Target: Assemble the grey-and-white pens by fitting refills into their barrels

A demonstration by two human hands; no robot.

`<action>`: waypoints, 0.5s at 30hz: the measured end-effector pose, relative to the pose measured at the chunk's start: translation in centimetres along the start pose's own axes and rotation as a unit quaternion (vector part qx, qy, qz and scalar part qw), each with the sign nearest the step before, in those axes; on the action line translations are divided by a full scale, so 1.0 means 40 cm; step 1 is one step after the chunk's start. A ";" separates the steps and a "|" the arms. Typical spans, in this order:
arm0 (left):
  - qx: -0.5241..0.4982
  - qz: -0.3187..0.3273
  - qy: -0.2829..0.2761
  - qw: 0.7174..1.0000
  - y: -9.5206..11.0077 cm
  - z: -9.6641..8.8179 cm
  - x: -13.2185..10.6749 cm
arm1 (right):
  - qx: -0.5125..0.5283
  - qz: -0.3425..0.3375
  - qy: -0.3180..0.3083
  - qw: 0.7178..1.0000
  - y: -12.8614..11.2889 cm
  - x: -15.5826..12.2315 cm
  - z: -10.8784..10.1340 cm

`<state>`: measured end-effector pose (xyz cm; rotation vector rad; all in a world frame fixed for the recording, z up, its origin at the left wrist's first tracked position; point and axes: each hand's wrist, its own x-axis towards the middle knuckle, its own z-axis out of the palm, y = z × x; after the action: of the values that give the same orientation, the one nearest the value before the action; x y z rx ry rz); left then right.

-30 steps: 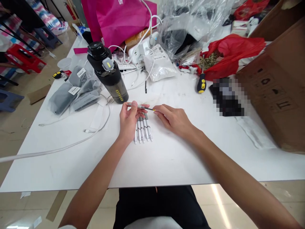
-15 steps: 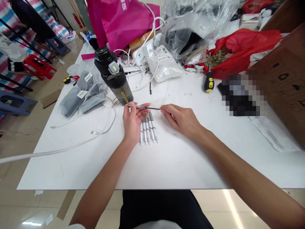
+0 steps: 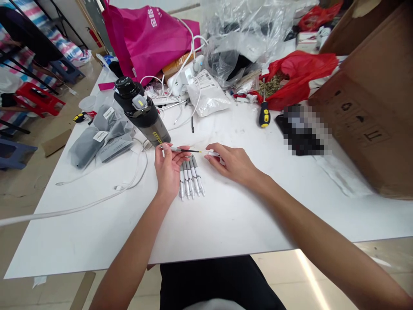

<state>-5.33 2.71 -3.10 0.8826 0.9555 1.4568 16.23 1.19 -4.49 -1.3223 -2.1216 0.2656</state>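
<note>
A white table [image 3: 254,215] stands on glossy beige floor tiles [image 3: 19,181], which mirror a bright streak of light [image 3: 311,275] at lower right. At left, a red plastic stool [image 3: 40,99] sits between two blue-grey plastic stools [image 3: 14,153], near striped sheeting [image 3: 54,36]. Beyond, a red fire extinguisher [image 3: 94,36] shows near a pale grey wall [image 3: 69,19].

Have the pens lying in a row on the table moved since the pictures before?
No. Judged against the black bottle, the row of pens lies in the same place; it's the camera's view that shifted.
</note>
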 end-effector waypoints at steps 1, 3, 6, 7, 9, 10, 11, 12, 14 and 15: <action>-0.001 -0.002 0.000 1.000 0.001 0.000 0.001 | -0.001 0.000 0.000 1.000 0.001 0.000 0.000; 0.001 -0.007 -0.004 1.000 0.001 0.001 0.001 | 0.001 -0.002 0.001 1.000 0.002 0.000 0.001; 0.011 -0.014 -0.020 1.000 -0.002 0.004 -0.004 | 0.009 -0.004 -0.001 1.000 -0.001 -0.001 0.005; 0.017 -0.016 -0.030 0.999 -0.004 0.006 -0.007 | 0.012 -0.004 -0.004 1.000 -0.003 -0.001 0.006; 0.033 -0.020 -0.056 0.998 -0.007 0.010 -0.015 | 0.024 -0.001 -0.015 1.000 -0.007 -0.003 0.008; 0.044 -0.021 -0.070 0.996 -0.008 0.011 -0.019 | 0.032 0.002 -0.024 0.999 -0.009 -0.004 0.008; 0.056 -0.020 -0.082 0.995 -0.009 0.013 -0.023 | 0.042 0.005 -0.033 0.999 -0.011 -0.005 0.009; 0.067 -0.015 -0.090 0.994 -0.009 0.014 -0.027 | 0.052 0.006 -0.041 0.998 -0.013 -0.006 0.010; 0.086 -0.002 -0.098 0.991 -0.008 0.015 -0.031 | 0.064 0.004 -0.049 0.997 -0.015 -0.008 0.012; 0.094 0.004 -0.099 0.991 -0.007 0.015 -0.033 | 0.065 0.000 -0.048 0.997 -0.016 -0.009 0.013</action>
<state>-4.54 1.48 -3.14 1.1470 0.9505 1.2728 15.58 0.64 -4.74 -1.2562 -2.1447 0.4665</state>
